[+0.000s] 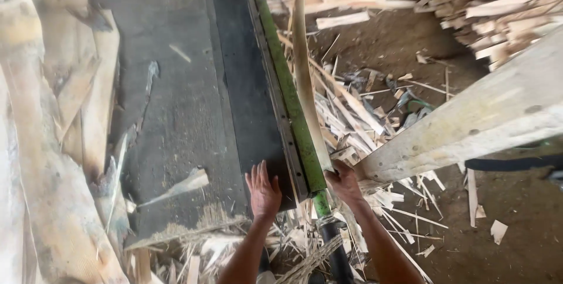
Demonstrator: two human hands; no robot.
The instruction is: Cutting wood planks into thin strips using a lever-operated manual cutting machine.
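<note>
The conveyor belt (193,102) is dark grey-black, dusted with pale sawdust. Along its right edge runs a bright green rail (287,90). Right of the rail, pale cream veneer strips (346,120) litter brown dirt (516,249).

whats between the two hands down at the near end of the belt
In the head view, the green metal rail along the dark belt's edge runs between them. The left hand lies flat on the belt; the right hand is at a thin wood strip beside the rail.

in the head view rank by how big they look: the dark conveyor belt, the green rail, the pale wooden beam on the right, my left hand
1. dark conveyor belt
2. pale wooden beam, though it is cropped and near the camera, so unsure
3. green rail
4. left hand
</note>
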